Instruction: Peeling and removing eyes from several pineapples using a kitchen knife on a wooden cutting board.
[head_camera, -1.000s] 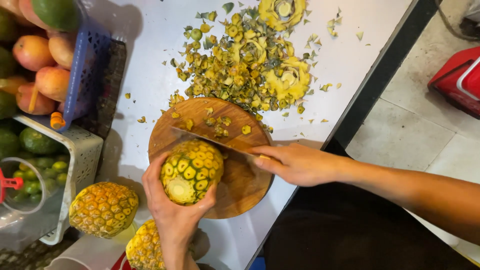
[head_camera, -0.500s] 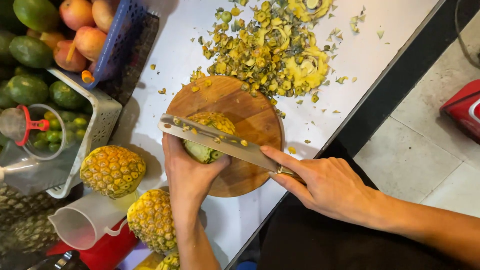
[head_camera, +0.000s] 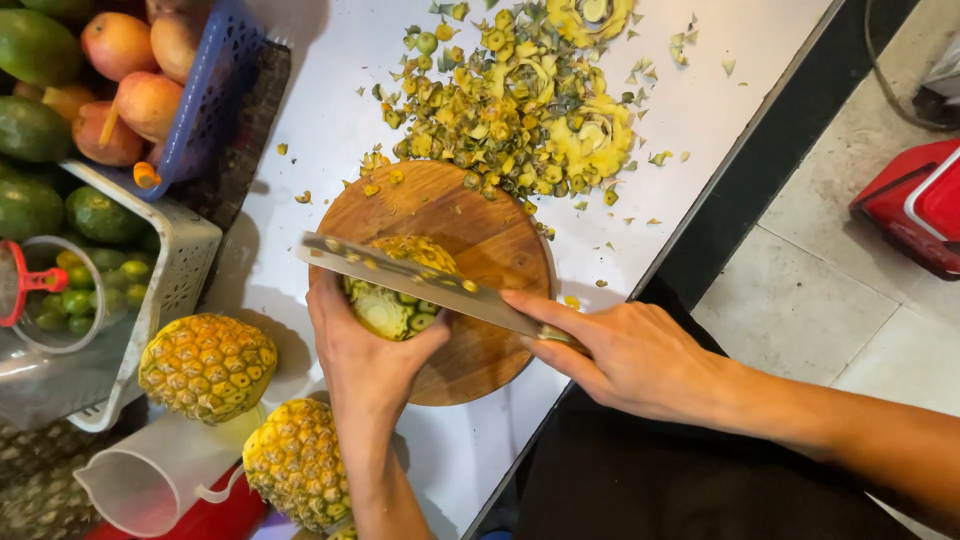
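Pineapple (head_camera: 395, 290) under knife (head_camera: 420, 283), mid-board (head_camera: 480, 225)

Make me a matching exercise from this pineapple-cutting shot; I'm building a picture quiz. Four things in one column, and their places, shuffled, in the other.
Things
1. knife
2. peels
3. cutting board
4. mangoes

Places
A. in the blue basket, top left
B. heaped on the table beyond the board
C. in the right hand, blade across the pineapple that the left hand holds
D. under the pineapple being cut

Pairs: 1-C, 2-B, 3-D, 4-A
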